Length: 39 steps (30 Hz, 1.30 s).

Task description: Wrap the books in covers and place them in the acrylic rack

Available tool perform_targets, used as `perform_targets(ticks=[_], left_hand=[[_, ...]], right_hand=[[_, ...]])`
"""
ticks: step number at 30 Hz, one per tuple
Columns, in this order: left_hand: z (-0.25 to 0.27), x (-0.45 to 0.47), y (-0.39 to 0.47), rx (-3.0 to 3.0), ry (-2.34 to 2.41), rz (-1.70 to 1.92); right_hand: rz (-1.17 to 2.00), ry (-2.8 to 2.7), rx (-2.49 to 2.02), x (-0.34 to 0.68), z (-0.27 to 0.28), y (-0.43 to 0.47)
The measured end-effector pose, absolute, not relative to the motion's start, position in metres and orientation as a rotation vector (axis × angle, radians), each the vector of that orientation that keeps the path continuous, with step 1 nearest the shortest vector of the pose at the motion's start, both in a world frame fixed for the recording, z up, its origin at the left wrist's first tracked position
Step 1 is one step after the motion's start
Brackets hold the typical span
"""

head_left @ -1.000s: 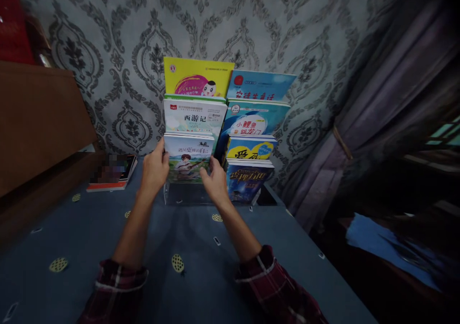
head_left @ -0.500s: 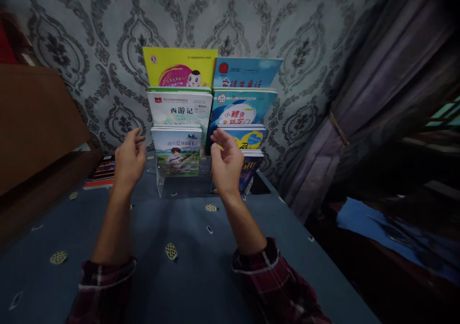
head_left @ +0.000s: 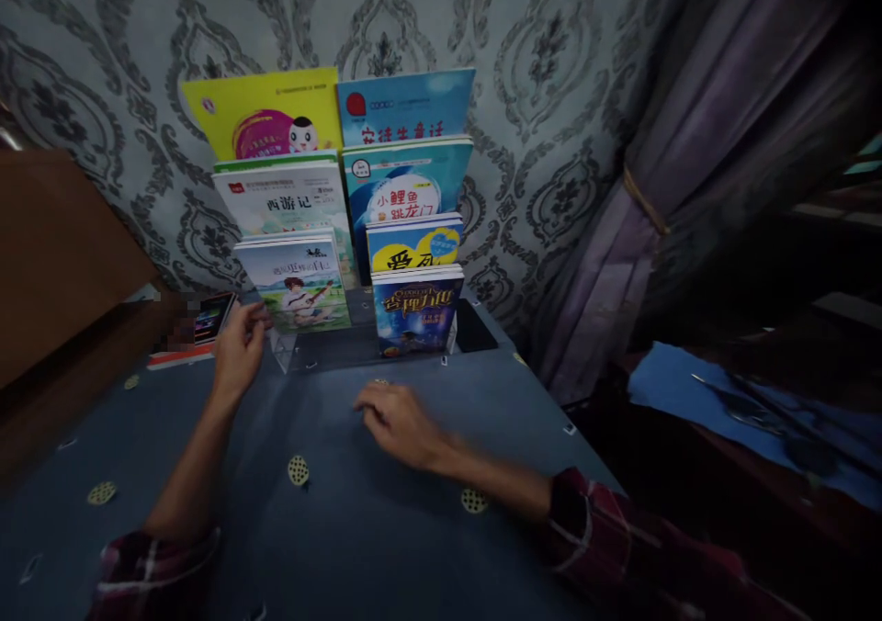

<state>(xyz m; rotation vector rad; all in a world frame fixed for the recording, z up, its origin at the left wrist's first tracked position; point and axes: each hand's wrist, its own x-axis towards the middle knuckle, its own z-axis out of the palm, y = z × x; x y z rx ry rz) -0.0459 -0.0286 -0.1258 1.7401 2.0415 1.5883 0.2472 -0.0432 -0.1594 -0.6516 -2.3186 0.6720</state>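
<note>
My left hand (head_left: 240, 350) is open with bent fingers, between the left side of a clear book stand (head_left: 283, 349) and a small pile of books (head_left: 210, 318); whether it touches either is unclear. My right hand (head_left: 400, 423) holds nothing, its fingers loosely bent and apart, low over the table in front of the stand. On the stand, books stand in tiers: a picture-cover book (head_left: 303, 286) at the front left, a dark blue book (head_left: 417, 313) at the front right, and a yellow book (head_left: 262, 111) and a blue book (head_left: 406, 107) at the back.
A dark blue patterned cloth covers the table (head_left: 331, 547). A brown box-like panel (head_left: 62, 254) stands at the left. Patterned wallpaper (head_left: 537, 79) rises behind. A tied curtain (head_left: 606, 263) hangs at the right, with a bright blue sheet (head_left: 695, 400) beyond the table edge.
My right hand has dropped away from the right-hand books toward the table, uncovering the dark blue book. My left hand has lowered slightly beside the stand. The view has shifted right.
</note>
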Motion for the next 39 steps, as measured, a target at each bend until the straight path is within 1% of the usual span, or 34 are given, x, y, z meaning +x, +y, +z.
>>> perform_targets(ticks=[3, 5, 7, 13, 20, 25, 30, 32, 37, 39], left_hand=[[-0.145, -0.041, -0.029, 1.638, 2.03, 1.736], [-0.156, -0.039, -0.03, 1.595, 2.122, 1.801], [-0.168, -0.041, -0.032, 1.568, 2.253, 1.787], [-0.2, -0.074, -0.038, 1.56, 2.571, 1.38], [-0.208, -0.085, -0.036, 1.626, 2.668, 1.081], [-0.206, -0.095, -0.036, 1.66, 2.804, 0.852], [-0.193, -0.12, -0.035, 1.609, 2.959, 0.742], [-0.187, -0.132, -0.031, 1.606, 2.972, 0.698], [-0.179, -0.165, -0.015, 1.461, 2.983, 0.434], [-0.178, -0.175, -0.011, 1.405, 2.964, 0.403]], right_hand=[[0.682, -2.459, -0.665, 0.258, -0.19, -0.048], [0.691, -2.486, -0.656, 0.262, -0.202, -0.05], [0.71, -2.485, -0.634, 0.264, -0.208, -0.05], [0.72, -2.515, -0.604, 0.264, -0.213, -0.051], [0.781, -2.499, -0.57, 0.266, -0.216, -0.047], [0.843, -2.438, -0.511, 0.266, -0.219, -0.044], [0.844, -2.434, -0.496, 0.267, -0.216, -0.044], [0.84, -2.438, -0.487, 0.267, -0.215, -0.044], [0.843, -2.441, -0.453, 0.268, -0.216, -0.041], [0.849, -2.441, -0.457, 0.268, -0.216, -0.04]])
